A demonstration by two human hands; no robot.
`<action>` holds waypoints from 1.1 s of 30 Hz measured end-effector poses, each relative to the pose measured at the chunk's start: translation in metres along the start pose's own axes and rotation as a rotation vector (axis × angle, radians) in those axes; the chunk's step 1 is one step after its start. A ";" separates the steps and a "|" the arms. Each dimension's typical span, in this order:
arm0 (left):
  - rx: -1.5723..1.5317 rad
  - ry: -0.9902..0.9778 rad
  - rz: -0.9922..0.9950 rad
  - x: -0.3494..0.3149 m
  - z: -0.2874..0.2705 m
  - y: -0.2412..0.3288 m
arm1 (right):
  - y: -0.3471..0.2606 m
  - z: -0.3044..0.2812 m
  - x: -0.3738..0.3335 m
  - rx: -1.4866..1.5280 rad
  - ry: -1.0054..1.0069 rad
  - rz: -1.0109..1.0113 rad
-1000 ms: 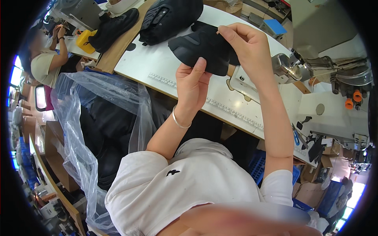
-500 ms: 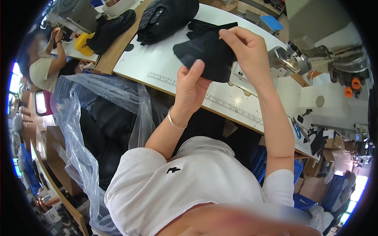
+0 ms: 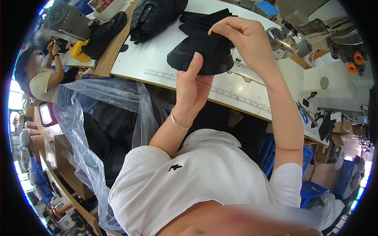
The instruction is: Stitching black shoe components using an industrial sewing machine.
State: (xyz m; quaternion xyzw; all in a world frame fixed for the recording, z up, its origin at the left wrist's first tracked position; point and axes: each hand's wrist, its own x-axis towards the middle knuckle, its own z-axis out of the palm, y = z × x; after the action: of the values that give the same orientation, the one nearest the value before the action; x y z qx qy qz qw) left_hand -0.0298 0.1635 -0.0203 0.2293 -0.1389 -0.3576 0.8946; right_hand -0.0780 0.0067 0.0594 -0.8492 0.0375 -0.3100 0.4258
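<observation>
My left hand grips a black shoe upper by its lower edge, thumb on top and fingers underneath. The piece is curved and held above the white sewing table. At its upper edge my right hand is closed in a pinch, with a small tan bit at the fingertips; what it is I cannot make out. Behind the upper lie more flat black pieces. A stack of black shoe uppers rests farther left on the table.
A sewing machine stands right of my hands. Scissors lie at the table's right end. A clear plastic bag with black material hangs open at my left. Beyond it, a co-worker sits near a black shoe.
The shoe upper has turned in my hands, now showing a more curved, rounded shape. Both hands have shifted slightly, the right one a little up and left. The view has moved slightly.
</observation>
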 end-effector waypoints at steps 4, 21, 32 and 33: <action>0.018 0.005 0.014 -0.002 0.001 0.000 | 0.002 0.000 -0.003 0.023 -0.011 0.023; -0.421 -0.682 0.142 0.079 -0.097 0.147 | 0.029 -0.017 -0.101 0.140 0.008 0.343; 0.454 0.752 0.661 0.155 -0.236 0.159 | 0.051 -0.055 -0.224 0.274 -0.026 0.603; 0.906 1.016 0.958 0.168 -0.209 0.138 | 0.051 -0.059 -0.230 0.238 0.051 0.611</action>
State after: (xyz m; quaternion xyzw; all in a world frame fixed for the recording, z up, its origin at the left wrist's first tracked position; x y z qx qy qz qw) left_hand 0.2545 0.1981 -0.1151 0.6165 0.0685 0.2994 0.7249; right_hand -0.2857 0.0086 -0.0663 -0.7351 0.2646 -0.1913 0.5942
